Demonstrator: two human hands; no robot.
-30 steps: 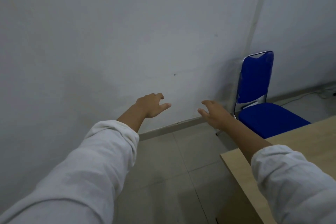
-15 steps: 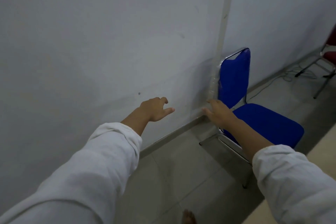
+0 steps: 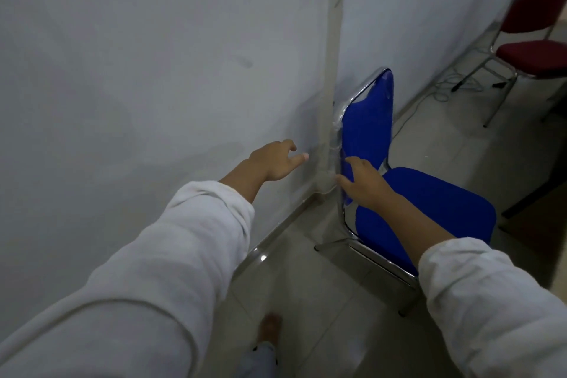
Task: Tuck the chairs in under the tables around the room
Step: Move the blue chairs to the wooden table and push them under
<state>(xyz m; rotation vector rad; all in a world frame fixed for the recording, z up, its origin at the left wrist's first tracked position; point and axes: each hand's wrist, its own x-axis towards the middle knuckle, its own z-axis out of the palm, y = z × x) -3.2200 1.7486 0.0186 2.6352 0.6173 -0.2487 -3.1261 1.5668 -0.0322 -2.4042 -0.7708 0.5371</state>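
A blue padded chair with a chrome frame stands against the white wall, its backrest toward the corner. My right hand reaches out in front of the lower backrest, fingers spread and loosely bent, holding nothing; whether it touches the frame I cannot tell. My left hand hangs in the air near the wall, left of the chair, fingers relaxed and empty. Both arms wear white sleeves.
A dark red chair with metal legs stands at the far right by the wall. A cable lies on the tiled floor behind it. A dark table edge shows at the right. My bare foot is below.
The view has swung right and closer to the blue chair. My right hand now overlaps its backrest. The wooden table top has left the view and the red chair has appeared.
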